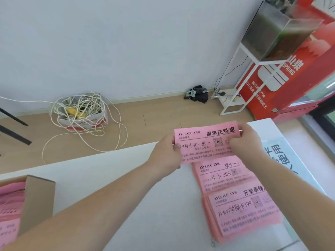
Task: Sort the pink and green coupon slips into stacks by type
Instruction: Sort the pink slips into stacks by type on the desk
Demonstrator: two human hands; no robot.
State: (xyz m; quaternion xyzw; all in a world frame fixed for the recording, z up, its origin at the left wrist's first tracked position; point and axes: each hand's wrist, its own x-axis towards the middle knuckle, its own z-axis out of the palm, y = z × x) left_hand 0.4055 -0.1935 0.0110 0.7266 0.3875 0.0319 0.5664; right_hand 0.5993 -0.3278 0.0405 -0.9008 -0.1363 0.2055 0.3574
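Pinches pink slip (201, 142) by both ends, left hand (166, 151) and right hand (248, 140), at far edge of white table (117, 171), wooden floor (154, 113) beyond.

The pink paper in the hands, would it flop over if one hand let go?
Probably yes: the pink paper looks thin, and the left hand and right hand pinch one end each, holding it flat. It is likely very light, held by fingertips alone. Pushed, it might slide easily on the smooth white table.

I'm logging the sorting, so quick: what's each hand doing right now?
Left hand: pinches the left edge of the pink coupon slip.
Right hand: pinches the right edge of the same slip.
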